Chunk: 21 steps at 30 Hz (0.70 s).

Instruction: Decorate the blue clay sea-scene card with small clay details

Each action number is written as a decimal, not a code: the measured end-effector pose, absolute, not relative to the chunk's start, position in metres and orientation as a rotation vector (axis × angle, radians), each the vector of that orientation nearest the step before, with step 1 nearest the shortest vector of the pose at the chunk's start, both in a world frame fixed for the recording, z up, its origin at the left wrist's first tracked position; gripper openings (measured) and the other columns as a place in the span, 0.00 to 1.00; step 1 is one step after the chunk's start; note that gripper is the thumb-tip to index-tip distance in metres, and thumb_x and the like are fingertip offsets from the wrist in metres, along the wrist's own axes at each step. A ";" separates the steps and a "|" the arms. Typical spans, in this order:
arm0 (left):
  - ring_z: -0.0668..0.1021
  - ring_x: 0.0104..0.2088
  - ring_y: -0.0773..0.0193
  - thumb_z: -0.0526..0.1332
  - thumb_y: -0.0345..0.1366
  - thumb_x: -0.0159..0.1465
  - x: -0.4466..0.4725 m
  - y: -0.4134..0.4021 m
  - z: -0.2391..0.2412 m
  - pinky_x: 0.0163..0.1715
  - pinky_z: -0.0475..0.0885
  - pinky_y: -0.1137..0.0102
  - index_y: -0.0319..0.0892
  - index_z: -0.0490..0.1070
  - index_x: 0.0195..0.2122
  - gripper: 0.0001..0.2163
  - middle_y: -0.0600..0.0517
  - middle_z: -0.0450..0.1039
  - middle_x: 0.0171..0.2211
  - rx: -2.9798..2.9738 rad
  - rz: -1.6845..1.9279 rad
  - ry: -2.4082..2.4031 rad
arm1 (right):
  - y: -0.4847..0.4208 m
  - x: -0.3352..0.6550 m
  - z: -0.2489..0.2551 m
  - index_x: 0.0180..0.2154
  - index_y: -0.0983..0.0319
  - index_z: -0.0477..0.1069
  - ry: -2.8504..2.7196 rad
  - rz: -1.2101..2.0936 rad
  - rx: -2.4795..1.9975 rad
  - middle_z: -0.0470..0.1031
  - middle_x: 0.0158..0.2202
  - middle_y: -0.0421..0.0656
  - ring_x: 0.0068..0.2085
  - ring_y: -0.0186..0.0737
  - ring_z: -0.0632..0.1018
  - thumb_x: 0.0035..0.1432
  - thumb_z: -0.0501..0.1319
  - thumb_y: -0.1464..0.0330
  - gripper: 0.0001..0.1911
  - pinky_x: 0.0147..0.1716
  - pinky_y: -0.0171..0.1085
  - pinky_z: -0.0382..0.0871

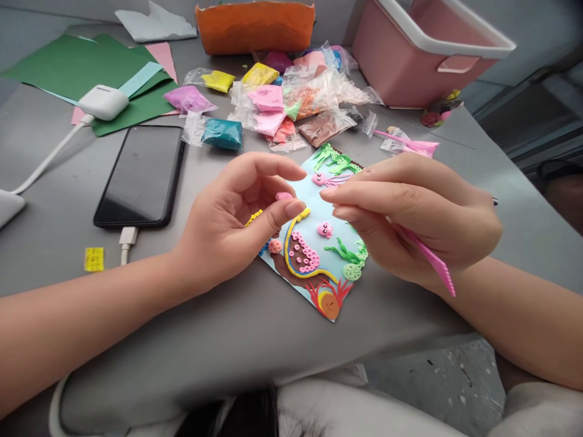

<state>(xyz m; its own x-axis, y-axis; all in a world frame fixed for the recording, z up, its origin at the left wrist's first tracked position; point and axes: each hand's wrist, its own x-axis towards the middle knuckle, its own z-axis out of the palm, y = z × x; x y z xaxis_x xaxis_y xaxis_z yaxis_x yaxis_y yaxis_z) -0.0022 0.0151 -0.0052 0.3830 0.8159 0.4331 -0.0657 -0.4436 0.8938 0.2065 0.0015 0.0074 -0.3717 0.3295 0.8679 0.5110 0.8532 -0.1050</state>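
My left hand (246,212) is curled, with a small lump of pink clay (283,196) held between the thumb and bent fingers. Across from it, my right hand (419,206) is closed around a pink plastic modelling tool (430,258) whose toothed end sticks out below the palm. Its thumb and index fingertips are pinched together; anything between them is too small to make out. Beneath both hands lies a light blue card (314,209) decorated with clay sea shapes. A small pink octopus (325,229) and a longer-armed pink one (321,178) sit on it.
Bags of coloured clay (268,100) are heaped behind the card. A pink bin (392,60) stands at back right, an orange box (255,27) at the back. Left are a phone (141,176) on a cable, a white earbud case (104,102) and green paper (59,67).
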 end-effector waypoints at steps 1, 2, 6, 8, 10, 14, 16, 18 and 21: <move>0.80 0.32 0.67 0.71 0.42 0.66 -0.002 0.015 -0.005 0.29 0.78 0.73 0.45 0.75 0.43 0.09 0.54 0.77 0.31 1.713 1.195 0.668 | 0.001 0.207 0.008 0.40 0.56 0.79 -2.013 -0.214 -0.630 0.80 0.31 0.40 0.27 0.33 0.78 0.67 0.65 0.69 0.04 0.27 0.33 0.75; 0.81 0.32 0.67 0.70 0.40 0.67 -0.002 0.014 -0.005 0.29 0.78 0.74 0.45 0.76 0.43 0.08 0.53 0.78 0.32 1.709 1.191 0.675 | 0.001 0.208 0.008 0.39 0.56 0.79 -2.033 -0.207 -0.641 0.80 0.31 0.40 0.26 0.33 0.77 0.67 0.65 0.68 0.04 0.27 0.33 0.75; 0.80 0.29 0.70 0.62 0.41 0.74 -0.002 0.016 -0.010 0.29 0.78 0.74 0.44 0.74 0.36 0.09 0.55 0.76 0.28 1.625 1.237 0.587 | 0.002 0.210 0.007 0.37 0.56 0.78 -2.048 -0.211 -0.601 0.79 0.30 0.39 0.27 0.32 0.78 0.66 0.68 0.67 0.02 0.28 0.33 0.75; 0.80 0.28 0.70 0.59 0.44 0.75 -0.003 0.017 -0.013 0.27 0.77 0.73 0.44 0.69 0.34 0.13 0.56 0.75 0.27 1.540 1.252 0.486 | 0.003 0.209 0.007 0.39 0.57 0.78 -2.027 -0.216 -0.570 0.79 0.32 0.39 0.29 0.32 0.78 0.65 0.67 0.70 0.02 0.29 0.32 0.75; 0.81 0.28 0.68 0.59 0.47 0.75 -0.003 0.017 -0.013 0.27 0.77 0.72 0.45 0.65 0.34 0.14 0.56 0.77 0.28 1.499 1.216 0.475 | 0.002 0.209 0.008 0.40 0.58 0.78 -2.031 -0.179 -0.570 0.79 0.31 0.39 0.28 0.31 0.78 0.66 0.67 0.70 0.01 0.28 0.31 0.74; 0.82 0.28 0.66 0.68 0.49 0.67 -0.003 0.014 -0.007 0.26 0.78 0.70 0.47 0.60 0.33 0.19 0.56 0.79 0.30 1.582 1.083 0.607 | -0.002 0.209 0.009 0.33 0.57 0.77 -2.059 -0.134 -0.633 0.77 0.27 0.38 0.25 0.31 0.75 0.63 0.71 0.65 0.06 0.25 0.32 0.73; 0.82 0.27 0.65 0.70 0.50 0.66 -0.002 0.012 -0.004 0.22 0.77 0.71 0.47 0.59 0.34 0.20 0.56 0.80 0.30 1.617 1.047 0.607 | -0.003 0.208 0.009 0.34 0.57 0.78 -2.055 -0.143 -0.655 0.79 0.29 0.38 0.25 0.31 0.76 0.63 0.70 0.67 0.05 0.25 0.32 0.74; 0.82 0.26 0.66 0.70 0.48 0.66 -0.002 0.012 -0.003 0.21 0.77 0.71 0.47 0.59 0.34 0.19 0.55 0.81 0.30 1.620 1.041 0.584 | -0.004 0.207 0.008 0.35 0.57 0.79 -2.053 -0.123 -0.635 0.80 0.29 0.38 0.26 0.31 0.77 0.63 0.70 0.69 0.03 0.25 0.32 0.74; 0.83 0.27 0.66 0.70 0.43 0.66 -0.001 0.012 -0.004 0.23 0.78 0.72 0.47 0.61 0.33 0.17 0.56 0.80 0.29 1.617 1.033 0.545 | -0.004 0.208 0.008 0.34 0.59 0.79 -2.063 -0.084 -0.591 0.78 0.26 0.38 0.23 0.29 0.75 0.63 0.70 0.67 0.04 0.23 0.31 0.72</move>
<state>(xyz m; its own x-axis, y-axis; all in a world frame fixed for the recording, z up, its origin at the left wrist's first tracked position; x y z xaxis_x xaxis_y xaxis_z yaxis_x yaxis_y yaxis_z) -0.0009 0.0123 -0.0037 0.5161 0.7849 0.3429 -0.1593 -0.3053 0.9388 0.2078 -0.0037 0.0085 -0.4287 0.3759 0.8215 0.4417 0.8804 -0.1724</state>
